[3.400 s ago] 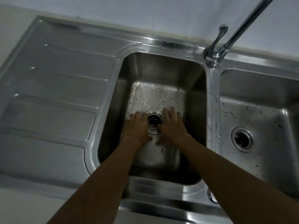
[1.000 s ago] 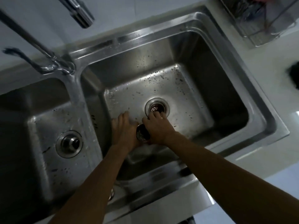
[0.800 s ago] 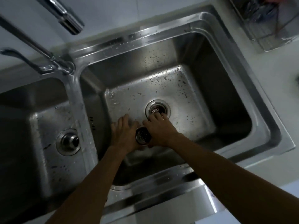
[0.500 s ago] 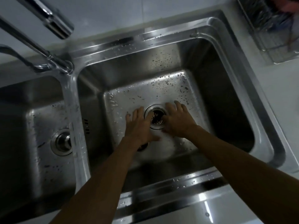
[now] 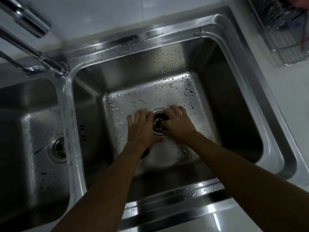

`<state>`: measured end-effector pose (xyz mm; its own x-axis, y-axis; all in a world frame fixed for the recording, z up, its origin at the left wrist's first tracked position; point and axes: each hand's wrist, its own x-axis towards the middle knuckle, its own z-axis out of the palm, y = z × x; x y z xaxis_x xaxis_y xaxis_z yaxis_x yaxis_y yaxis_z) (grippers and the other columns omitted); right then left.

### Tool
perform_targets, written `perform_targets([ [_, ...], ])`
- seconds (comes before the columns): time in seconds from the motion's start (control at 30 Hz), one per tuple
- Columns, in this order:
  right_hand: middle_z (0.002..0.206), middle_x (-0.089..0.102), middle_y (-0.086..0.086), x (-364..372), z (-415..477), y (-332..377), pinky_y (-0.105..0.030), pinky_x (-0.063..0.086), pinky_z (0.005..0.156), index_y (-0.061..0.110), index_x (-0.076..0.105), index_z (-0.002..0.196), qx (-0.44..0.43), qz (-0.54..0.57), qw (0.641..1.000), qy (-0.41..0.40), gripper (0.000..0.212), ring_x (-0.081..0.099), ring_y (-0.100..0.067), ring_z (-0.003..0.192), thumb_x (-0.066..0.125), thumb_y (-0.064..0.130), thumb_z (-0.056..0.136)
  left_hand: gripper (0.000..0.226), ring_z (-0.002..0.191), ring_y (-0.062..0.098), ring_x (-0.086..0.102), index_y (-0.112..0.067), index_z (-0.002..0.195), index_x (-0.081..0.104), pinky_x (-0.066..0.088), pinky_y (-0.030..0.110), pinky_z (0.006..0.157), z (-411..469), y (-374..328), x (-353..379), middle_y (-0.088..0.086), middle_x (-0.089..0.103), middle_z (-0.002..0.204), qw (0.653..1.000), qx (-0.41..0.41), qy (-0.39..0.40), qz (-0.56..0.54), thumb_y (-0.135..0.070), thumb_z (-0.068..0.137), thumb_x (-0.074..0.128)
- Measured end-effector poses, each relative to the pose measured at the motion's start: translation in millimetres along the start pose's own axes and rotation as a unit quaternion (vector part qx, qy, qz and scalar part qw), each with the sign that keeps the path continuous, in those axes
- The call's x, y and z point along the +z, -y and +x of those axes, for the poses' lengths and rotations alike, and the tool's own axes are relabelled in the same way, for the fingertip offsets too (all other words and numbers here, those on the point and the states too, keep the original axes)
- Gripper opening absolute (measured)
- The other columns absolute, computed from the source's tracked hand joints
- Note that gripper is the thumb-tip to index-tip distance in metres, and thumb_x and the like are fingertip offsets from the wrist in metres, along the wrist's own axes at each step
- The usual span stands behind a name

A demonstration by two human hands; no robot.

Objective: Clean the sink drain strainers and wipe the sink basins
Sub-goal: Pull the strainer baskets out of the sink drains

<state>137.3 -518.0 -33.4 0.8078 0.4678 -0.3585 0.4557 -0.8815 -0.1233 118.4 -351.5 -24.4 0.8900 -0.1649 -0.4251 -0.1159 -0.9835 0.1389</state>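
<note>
Both hands work at the drain (image 5: 158, 122) of the right basin (image 5: 150, 97): left hand (image 5: 142, 127) spread flat beside it, right hand (image 5: 178, 125) curled at the strainer (image 5: 157, 123), grip hidden. Next, probably lifting it out.

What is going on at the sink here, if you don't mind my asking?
A person is working bare-handed in the right basin of a steel double sink. The left hand lies flat beside the drain, and the right hand reaches into it with its fingers. A dark round object, mostly hidden, lies under the left wrist. The basin floor is speckled with droplets. The left basin's drain is untouched.
</note>
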Motion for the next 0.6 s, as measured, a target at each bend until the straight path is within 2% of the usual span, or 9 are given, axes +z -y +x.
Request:
perform_targets([
  [0.2,0.146,0.050,-0.003,-10.2,-17.1,-3.4,-0.049,0.026,0.116,0.030,0.074,0.121,0.013,0.022,1.000,-0.007,0.048,0.038,-0.034,0.138,0.063,0.061,0.087,0.084,0.148,0.025,0.028,-0.027,0.148,0.045,0.019,0.051,0.119,-4.1,-10.1,-1.3,0.001,0.036,0.157,0.998,0.005,-0.049,-0.038,-0.068,0.079,0.071],
  [0.4,0.139,0.058,-0.003,-21.9,-49.4,-5.6,-0.049,0.037,0.110,0.025,0.060,0.133,0.024,0.054,0.997,-0.044,0.066,0.049,-0.034,0.128,0.072,0.061,0.079,0.085,0.149,0.026,0.027,-0.033,0.151,0.044,0.017,0.051,0.120,-22.0,-21.0,-15.4,0.003,0.032,0.159,0.998,0.034,-0.049,-0.029,-0.067,0.079,0.073],
  [0.5,0.139,0.058,-0.004,-20.3,-60.7,-6.7,-0.048,0.036,0.112,0.022,0.047,0.142,0.035,0.071,0.997,-0.015,0.083,0.049,-0.032,0.130,0.071,0.067,0.076,0.086,0.151,0.028,0.025,-0.031,0.149,0.047,0.016,0.053,0.123,-30.2,-27.5,-14.1,0.006,0.028,0.163,0.999,0.045,-0.030,-0.001,-0.072,0.078,0.071],
  [0.6,0.140,0.056,-0.006,-17.4,-64.9,-8.2,-0.046,0.034,0.113,0.018,0.045,0.144,0.033,0.064,0.997,0.023,0.086,0.046,-0.031,0.131,0.069,0.066,0.077,0.085,0.151,0.030,0.025,-0.030,0.146,0.049,0.012,0.056,0.124,-35.8,-33.1,-8.0,0.009,0.029,0.163,0.999,0.045,-0.024,0.018,-0.075,0.077,0.070],
])
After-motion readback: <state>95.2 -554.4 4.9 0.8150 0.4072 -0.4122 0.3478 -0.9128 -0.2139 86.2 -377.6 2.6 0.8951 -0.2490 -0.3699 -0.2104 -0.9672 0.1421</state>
